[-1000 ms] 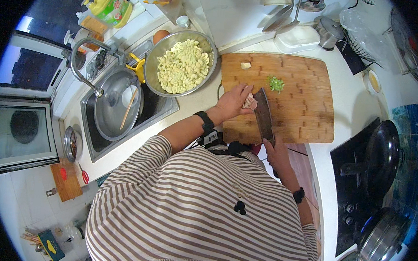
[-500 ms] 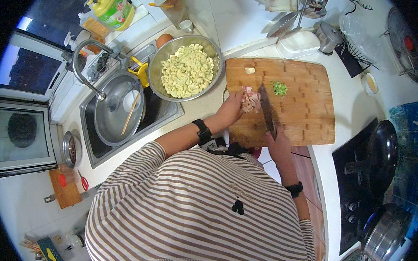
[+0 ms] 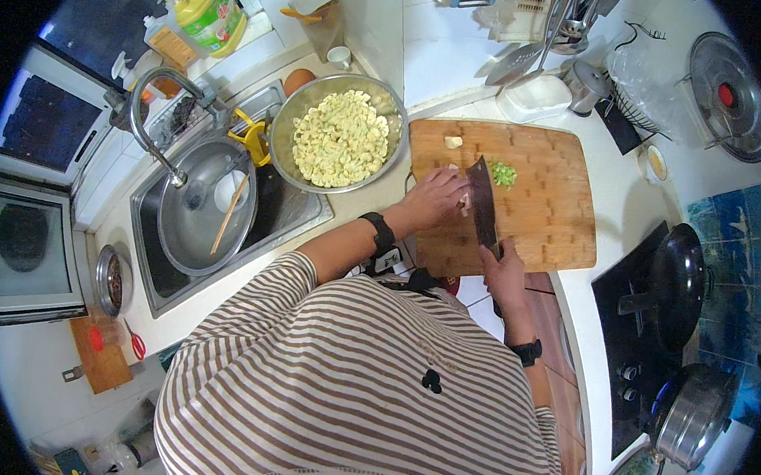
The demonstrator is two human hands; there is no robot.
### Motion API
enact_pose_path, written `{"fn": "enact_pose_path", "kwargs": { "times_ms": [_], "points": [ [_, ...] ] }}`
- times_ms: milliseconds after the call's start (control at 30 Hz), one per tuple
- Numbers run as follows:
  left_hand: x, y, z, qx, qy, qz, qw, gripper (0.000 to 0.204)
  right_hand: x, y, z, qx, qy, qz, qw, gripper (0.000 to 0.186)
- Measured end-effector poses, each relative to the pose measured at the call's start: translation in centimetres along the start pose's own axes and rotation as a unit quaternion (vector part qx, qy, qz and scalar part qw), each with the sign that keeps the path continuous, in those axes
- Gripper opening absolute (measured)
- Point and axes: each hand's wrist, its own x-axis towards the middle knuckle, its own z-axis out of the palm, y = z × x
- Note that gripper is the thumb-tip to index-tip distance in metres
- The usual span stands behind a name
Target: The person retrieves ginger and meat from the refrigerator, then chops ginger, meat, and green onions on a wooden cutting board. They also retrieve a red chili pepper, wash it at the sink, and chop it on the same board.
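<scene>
My left hand (image 3: 431,201) lies over a small pile of sliced pink meat (image 3: 465,203), fingers curled down on it and covering most of it. In my right hand (image 3: 506,277) is the handle of a wide-bladed kitchen knife (image 3: 484,199). Its dark blade stands close beside my left fingertips, pointing away from me. Under both is a wooden cutting board (image 3: 550,205). Chopped green pieces (image 3: 502,174) lie just right of the blade. A pale chunk, perhaps garlic (image 3: 453,142), sits near the board's far edge.
Left of the board stands a steel bowl (image 3: 397,155) of cauliflower florets (image 3: 341,138). Farther left, a sink holds a metal basin (image 3: 173,236) with a chopstick-like stick (image 3: 229,214). At right are a stove (image 3: 607,342), a black pan (image 3: 680,276) and a steel pot (image 3: 694,423).
My left hand has shifted from the meat's left side to lie over it, hiding more of it. The knife blade now sits up against it, turned more upright.
</scene>
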Motion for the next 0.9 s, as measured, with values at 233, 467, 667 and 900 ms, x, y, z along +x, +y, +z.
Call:
{"fn": "enact_pose_path", "kwargs": {
  "times_ms": [233,467,667,900],
  "points": [
    [0.9,-2.2,0.1,-0.127,0.026,-0.124,0.984,0.028,-2.7,0.1,-2.2,0.065,-0.012,0.029,0.997,0.026],
    [4.9,-5.2,-0.1,-0.144,0.01,-0.289,0.946,0.045,-2.5,1.9,-4.4,-0.085,-0.128,-0.135,0.979,0.026],
    [7.0,-6.5,1.9,-0.115,-0.065,-0.31,0.941,0.053,2.3,2.7,-4.7,-0.105,-0.177,-0.164,0.965,0.037],
    [7.1,-8.0,4.2,-0.109,-0.026,-0.324,0.939,0.036,2.4,4.6,-8.1,-0.003,-0.184,-0.142,0.973,0.034]
  ]
}}
